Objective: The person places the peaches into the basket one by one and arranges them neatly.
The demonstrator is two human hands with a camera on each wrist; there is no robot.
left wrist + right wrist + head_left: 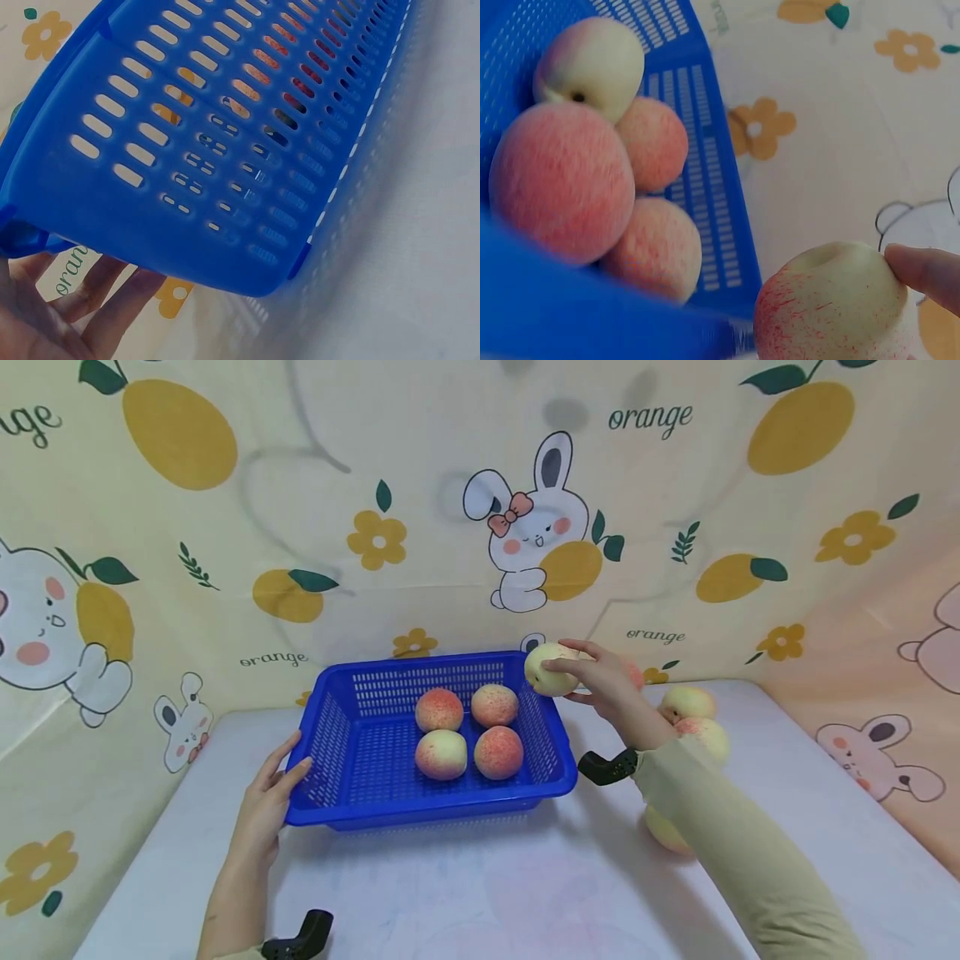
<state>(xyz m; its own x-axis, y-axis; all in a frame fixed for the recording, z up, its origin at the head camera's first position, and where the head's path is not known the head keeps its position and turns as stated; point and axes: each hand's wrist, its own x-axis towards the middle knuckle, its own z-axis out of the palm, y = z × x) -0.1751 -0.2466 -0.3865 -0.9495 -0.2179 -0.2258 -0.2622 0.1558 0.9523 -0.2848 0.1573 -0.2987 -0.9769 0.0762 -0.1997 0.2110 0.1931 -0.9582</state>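
A blue plastic basket (360,814) with slotted walls stands on the table, its front side facing me. Four peaches, among them a pale one (441,755) and a redder one (498,752), lie together in its right half. My left hand (262,802) grips the basket's left end at the rim; in the left wrist view its fingers (120,307) show beside the basket's wall. Above the basket's right rim, my right hand (615,693) holds a pale yellow peach with red speckles (832,307) between thumb and fingers.
On the white table (450,893), right of the basket, lie more peaches: a pale one (687,702), a speckled one (705,739) and one (666,831) partly hidden by my right sleeve. A patterned cloth (435,435) with rabbits and oranges hangs behind the table.
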